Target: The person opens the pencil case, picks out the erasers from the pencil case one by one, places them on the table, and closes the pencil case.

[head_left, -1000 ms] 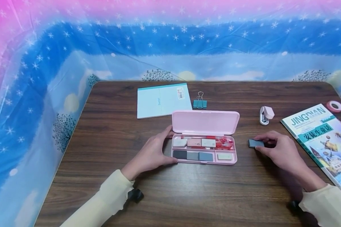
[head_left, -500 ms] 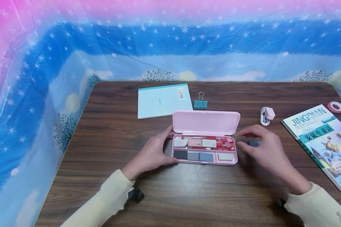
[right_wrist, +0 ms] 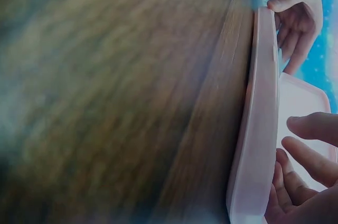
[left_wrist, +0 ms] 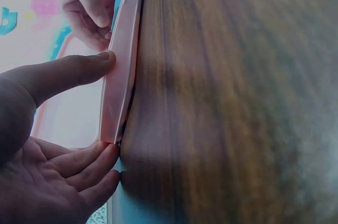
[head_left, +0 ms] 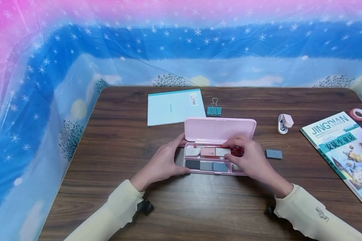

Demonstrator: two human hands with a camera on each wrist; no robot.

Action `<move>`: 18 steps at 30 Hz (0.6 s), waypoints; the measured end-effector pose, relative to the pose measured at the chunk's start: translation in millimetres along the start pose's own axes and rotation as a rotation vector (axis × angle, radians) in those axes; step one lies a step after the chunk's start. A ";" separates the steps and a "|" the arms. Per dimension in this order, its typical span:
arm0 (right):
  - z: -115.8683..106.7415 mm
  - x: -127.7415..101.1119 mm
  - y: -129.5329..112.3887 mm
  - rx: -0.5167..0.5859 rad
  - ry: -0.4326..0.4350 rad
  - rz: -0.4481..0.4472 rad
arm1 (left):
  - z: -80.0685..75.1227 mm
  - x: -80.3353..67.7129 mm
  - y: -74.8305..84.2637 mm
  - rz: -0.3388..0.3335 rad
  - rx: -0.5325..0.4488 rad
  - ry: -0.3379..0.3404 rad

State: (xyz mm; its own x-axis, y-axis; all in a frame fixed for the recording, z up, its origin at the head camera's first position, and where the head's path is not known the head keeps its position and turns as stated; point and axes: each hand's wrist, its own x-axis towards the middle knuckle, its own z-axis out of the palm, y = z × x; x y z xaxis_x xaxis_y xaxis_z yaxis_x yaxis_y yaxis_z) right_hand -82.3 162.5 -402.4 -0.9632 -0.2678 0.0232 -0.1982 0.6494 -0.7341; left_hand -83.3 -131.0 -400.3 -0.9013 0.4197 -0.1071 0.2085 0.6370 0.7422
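Note:
An open pink pencil case (head_left: 207, 173) lies on the table with its lid (head_left: 211, 130) raised. My left hand (head_left: 162, 160) grips its left end, thumb on the front wall and fingers behind. My right hand (head_left: 253, 160) reaches over the right half, with thumb and index finger at either side of a white eraser (head_left: 222, 152). Beside that eraser sit a pink eraser (head_left: 207, 152) and another white one (head_left: 192, 152), among red pens (head_left: 209, 146). The front compartment holds a black block (head_left: 192, 165) and grey blocks (head_left: 220, 167). My right hand partly covers a pale eraser (head_left: 235, 167).
A blue-grey block (head_left: 273, 154) lies right of the case. Further right are a small stapler (head_left: 285, 124), a magazine (head_left: 344, 147) and a tape roll (head_left: 358, 114). Behind the case are a light-blue notebook (head_left: 175, 107) and a teal binder clip (head_left: 214, 111).
My right hand has let go of the blue-grey block on the table and moved left over the pencil case. The left hand keeps its hold on the case.

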 end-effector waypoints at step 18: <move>8.2 3.3 -6.3 -0.124 -0.006 -0.006 | -0.2 -0.9 0.4 0.007 -0.013 0.001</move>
State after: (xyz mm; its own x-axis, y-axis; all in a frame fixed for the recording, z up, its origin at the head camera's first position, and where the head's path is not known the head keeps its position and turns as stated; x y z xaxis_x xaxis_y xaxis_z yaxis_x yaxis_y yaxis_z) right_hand -82.6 151.7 -403.2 -0.9608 -0.2762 0.0233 -0.2256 0.7304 -0.6447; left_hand -82.6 -131.2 -399.8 -0.9001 0.4238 -0.1010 0.2100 0.6252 0.7517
